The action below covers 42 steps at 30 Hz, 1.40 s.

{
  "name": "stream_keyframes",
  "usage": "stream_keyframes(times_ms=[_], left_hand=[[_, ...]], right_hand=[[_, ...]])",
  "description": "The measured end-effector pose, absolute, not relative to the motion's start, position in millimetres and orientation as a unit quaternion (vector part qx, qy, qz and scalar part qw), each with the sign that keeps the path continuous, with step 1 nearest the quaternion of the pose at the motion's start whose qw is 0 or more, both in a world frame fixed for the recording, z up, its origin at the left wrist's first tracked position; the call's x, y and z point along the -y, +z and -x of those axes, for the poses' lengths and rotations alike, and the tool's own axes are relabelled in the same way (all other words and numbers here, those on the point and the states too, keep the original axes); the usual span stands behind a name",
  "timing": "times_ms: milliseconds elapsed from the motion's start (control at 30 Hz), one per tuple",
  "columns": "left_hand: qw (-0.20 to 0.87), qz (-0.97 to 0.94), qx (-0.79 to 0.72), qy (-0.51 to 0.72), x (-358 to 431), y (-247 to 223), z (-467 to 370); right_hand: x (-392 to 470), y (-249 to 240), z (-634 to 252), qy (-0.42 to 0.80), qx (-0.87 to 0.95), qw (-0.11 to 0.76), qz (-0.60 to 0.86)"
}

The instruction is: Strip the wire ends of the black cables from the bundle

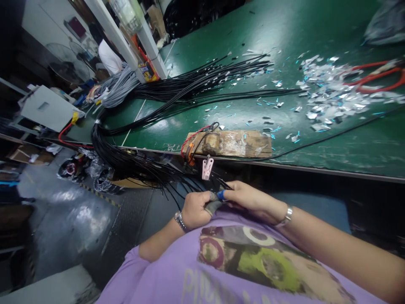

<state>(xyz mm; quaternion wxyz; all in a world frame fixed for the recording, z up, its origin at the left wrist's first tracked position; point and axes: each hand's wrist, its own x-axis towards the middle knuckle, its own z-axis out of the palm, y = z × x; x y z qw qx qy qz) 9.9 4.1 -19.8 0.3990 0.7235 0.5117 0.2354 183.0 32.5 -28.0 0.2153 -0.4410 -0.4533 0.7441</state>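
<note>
Close to my body, just below the table edge, my left hand (196, 209) is closed with its thumb and fingers pinched together. Grey coverings wrap some of its fingertips. Touching it tip to tip is my right hand (245, 197), also closed, with a blue band around one finger. Thin black cables (186, 181) run in from the left to both hands, and a few dark strands show just above the right fingers. The exact grip point is hidden by the fingers. A pink clip (207, 167) hangs at the table edge right above the hands.
On the green table (284, 33) lie a long black cable bundle (177, 88), a wooden block (247, 143) with red and black wires, foil scraps (335, 93) and red-handled scissors (379, 78). Grey cables (122, 86) lie beside a white post. A person (109, 57) is behind.
</note>
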Motion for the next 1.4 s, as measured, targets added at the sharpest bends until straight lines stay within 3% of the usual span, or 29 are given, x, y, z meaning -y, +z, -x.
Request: stream_keyframes(times_ms=[100,267,367,533,1000,1100,1200,1400], left_hand=[[0.460,-0.684,-0.500,0.265,-4,-19,-10],[0.628,-0.497,-0.524,0.291,-5,-16,-14],[0.658,-0.443,-0.528,0.303,-7,-11,-16],[0.679,-0.414,-0.527,0.300,-9,-3,-18],[0.707,-0.450,-0.488,0.244,-9,-9,-11],[0.683,-0.519,-0.462,0.225,-9,-10,-8],[0.618,-0.612,-0.434,0.235,-9,-7,-7],[0.346,-0.746,-0.511,0.251,-6,-4,-4]], right_hand=[[-29,-29,-181,0.795,0.409,0.191,0.406],[-26,-27,-185,0.718,0.464,0.330,0.400],[-26,-25,-188,0.642,0.564,0.361,0.375],[-25,-26,-187,0.615,0.596,0.332,0.395],[-20,-34,-184,0.828,0.331,0.311,0.329],[-18,-36,-181,0.867,0.289,0.247,0.322],[-21,-37,-180,0.822,0.355,0.226,0.384],[-25,-23,-202,0.458,0.695,0.291,0.472]])
